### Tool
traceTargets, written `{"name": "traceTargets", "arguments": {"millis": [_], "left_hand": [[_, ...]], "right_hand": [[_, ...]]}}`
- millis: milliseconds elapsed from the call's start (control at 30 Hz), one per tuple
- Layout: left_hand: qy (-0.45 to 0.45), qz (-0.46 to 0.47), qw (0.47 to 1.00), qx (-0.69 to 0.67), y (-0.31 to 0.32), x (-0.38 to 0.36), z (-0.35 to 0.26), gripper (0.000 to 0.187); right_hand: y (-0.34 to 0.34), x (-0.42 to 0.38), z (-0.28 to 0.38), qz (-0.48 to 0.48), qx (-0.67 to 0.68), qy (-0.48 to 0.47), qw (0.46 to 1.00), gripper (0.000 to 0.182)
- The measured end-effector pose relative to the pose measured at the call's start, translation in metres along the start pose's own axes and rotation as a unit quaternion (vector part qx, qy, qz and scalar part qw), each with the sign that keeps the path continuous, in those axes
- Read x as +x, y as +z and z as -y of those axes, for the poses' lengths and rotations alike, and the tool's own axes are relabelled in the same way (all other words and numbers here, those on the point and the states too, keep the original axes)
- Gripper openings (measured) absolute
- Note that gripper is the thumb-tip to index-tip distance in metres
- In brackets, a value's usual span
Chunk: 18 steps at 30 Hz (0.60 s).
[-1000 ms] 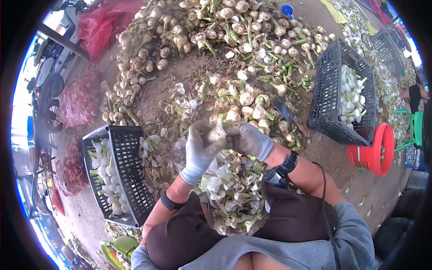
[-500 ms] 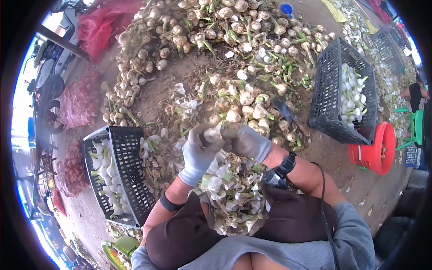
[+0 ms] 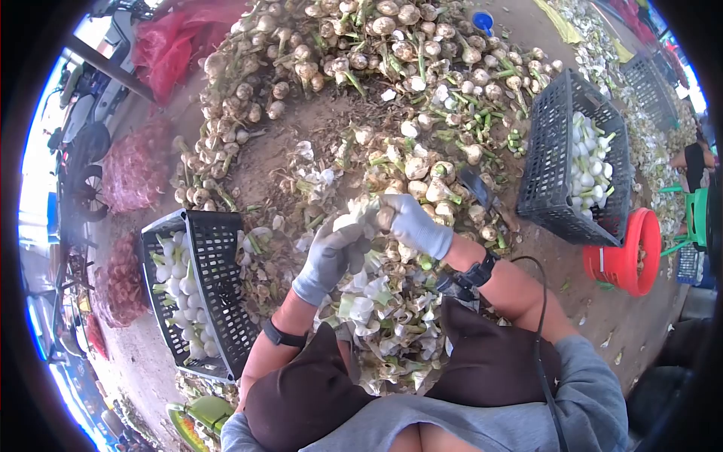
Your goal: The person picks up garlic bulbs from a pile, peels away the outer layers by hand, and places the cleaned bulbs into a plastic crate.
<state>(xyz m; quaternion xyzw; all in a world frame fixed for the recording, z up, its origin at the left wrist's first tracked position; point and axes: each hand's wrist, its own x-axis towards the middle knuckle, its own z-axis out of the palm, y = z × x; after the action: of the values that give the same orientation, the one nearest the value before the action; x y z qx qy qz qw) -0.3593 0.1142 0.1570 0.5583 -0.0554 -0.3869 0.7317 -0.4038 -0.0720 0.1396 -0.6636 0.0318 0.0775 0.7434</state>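
Note:
Both my hands wear pale grey gloves and meet in front of me, above a heap of stripped garlic skins [image 3: 392, 324] between my knees. In the curled fingers of my left hand [image 3: 328, 258] is a whitish garlic bulb [image 3: 348, 220], partly hidden and blurred. My right hand [image 3: 416, 226] is closed close beside the bulb, fingers bent inward; what they pinch is too blurred to make out. Just beyond the hands lie unpeeled garlic bulbs [image 3: 438, 190] with brownish skins. A dark flat blade-like tool [image 3: 474, 187] rests to their right.
A black crate [image 3: 218, 294] of white garlic stands at left, another black crate [image 3: 538, 162] at right. Beside that are a red bucket [image 3: 644, 252] and a green stool [image 3: 694, 215]. A large garlic pile [image 3: 301, 53] curves across the back. Mesh sacks [image 3: 135, 173] lie far left.
My hands have shifted slightly apart, the left one turning and lowering a little, the right one rising. The bulb has moved a little to the left. The crates stay in place.

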Motion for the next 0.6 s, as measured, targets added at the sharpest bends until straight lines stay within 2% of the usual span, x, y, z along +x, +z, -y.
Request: {"name": "traceTargets", "arguments": {"millis": [33,100,133,167,233,267,300,367,400,433,500,533,567,600], "left_hand": [[0.018,0.004,0.994,-0.108,0.0,-0.002,0.001,0.04],[-0.012,0.012,0.995,-0.098,-0.004,-0.005,-0.003,0.037],[0.048,-0.063,0.997,-0.006,0.006,-0.004,-0.004,0.039],[0.107,-0.137,0.981,0.088,0.012,-0.004,-0.006,0.041],[0.102,-0.154,0.977,0.106,0.01,-0.004,-0.011,0.047],[0.093,-0.105,0.99,-0.001,0.004,-0.004,-0.012,0.046],[0.083,-0.054,0.989,-0.109,-0.002,-0.004,-0.012,0.046],[0.085,-0.023,0.985,-0.15,-0.011,-0.007,-0.005,0.045],[0.07,0.012,0.979,-0.19,-0.017,-0.008,-0.001,0.049],[0.056,0.047,0.971,-0.228,-0.021,-0.007,0.0,0.054],[0.06,0.028,0.98,-0.186,-0.018,-0.009,-0.008,0.053],[0.077,-0.006,0.989,-0.126,-0.016,-0.011,-0.011,0.049],[0.096,-0.037,0.993,-0.066,-0.011,-0.012,-0.014,0.044],[0.129,-0.069,0.988,-0.043,-0.001,-0.013,-0.018,0.046]], "right_hand": [[0.001,-0.003,0.002,-0.001,0.002,-0.001,1.0,0.015],[0.003,-0.008,0.007,0.004,0.186,-0.025,0.982,0.017],[0.008,-0.01,0.019,-0.035,0.145,0.024,0.989,0.016],[0.011,-0.006,0.011,-0.034,0.143,0.022,0.989,0.016],[0.017,0.0,-0.007,-0.112,-0.079,-0.115,0.984,0.018],[0.008,0.003,-0.007,-0.109,-0.285,-0.209,0.929,0.024],[0.002,0.01,-0.007,-0.11,-0.284,-0.208,0.93,0.024],[-0.007,0.022,0.0,-0.105,-0.153,0.009,0.983,0.019],[-0.01,0.027,0.0,-0.098,-0.022,0.072,0.992,0.019],[-0.011,0.025,-0.009,-0.033,0.139,0.073,0.987,0.028],[0.006,-0.006,0.038,0.042,0.156,-0.062,0.985,0.043],[0.005,0.007,0.013,0.017,-0.113,-0.119,0.986,0.051],[0.011,0.005,0.013,0.02,-0.113,-0.118,0.986,0.051],[0.021,0.0,0.012,-0.018,-0.072,-0.11,0.991,0.049]]}}
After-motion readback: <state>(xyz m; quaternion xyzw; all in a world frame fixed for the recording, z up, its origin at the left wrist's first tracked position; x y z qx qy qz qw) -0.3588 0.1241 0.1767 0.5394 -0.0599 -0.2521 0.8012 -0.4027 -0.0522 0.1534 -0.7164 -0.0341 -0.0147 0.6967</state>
